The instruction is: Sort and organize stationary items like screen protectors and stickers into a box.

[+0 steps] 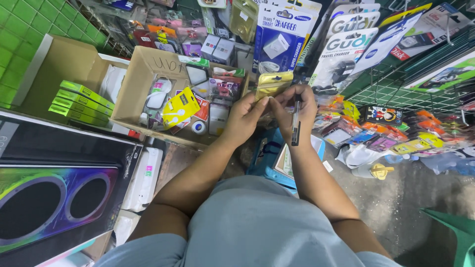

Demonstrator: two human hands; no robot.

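Note:
Both my hands are raised in front of me and meet on a small gold foil packet [272,83]. My left hand [246,118] pinches the packet's lower left edge. My right hand [297,105] touches the packet's right side and also holds a black pen [296,126] that points down between its fingers. The packet hangs upright above an open cardboard box [140,74] filled with several small packaged phone accessories.
A second cardboard box [54,64] at the left holds green flat boxes [81,99]. A large black speaker carton [59,193] lies at lower left. Charger packs [282,39] hang on a green wire grid [396,91]. Small packets [396,133] and a white bottle [371,170] lie on the floor at right.

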